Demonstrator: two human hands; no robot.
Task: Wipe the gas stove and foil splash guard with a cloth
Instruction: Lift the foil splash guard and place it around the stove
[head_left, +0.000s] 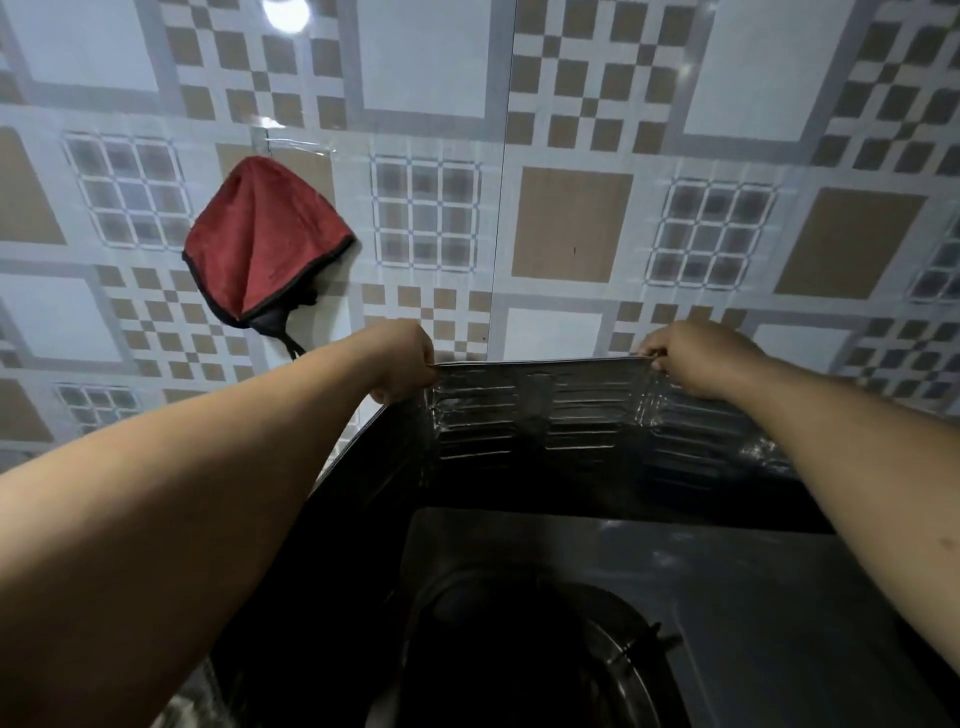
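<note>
Ribbed silver foil is pinched at its top edge by both sets of fingers: the left hand (402, 364) has its fingers closed on the left upper corner of the foil splash guard (540, 410), and the right hand (696, 361) grips the same edge farther right, fingertips curled over it. The guard stands upright behind the gas stove (727, 597), folding round its left side. A dark burner ring (571, 649) sits below, dim enough that its details are hard to read. On the patterned tiled wall (571, 223), up and left of the left hand, hangs a red cloth (260, 239) with dark trim, apart from both hands.
</note>
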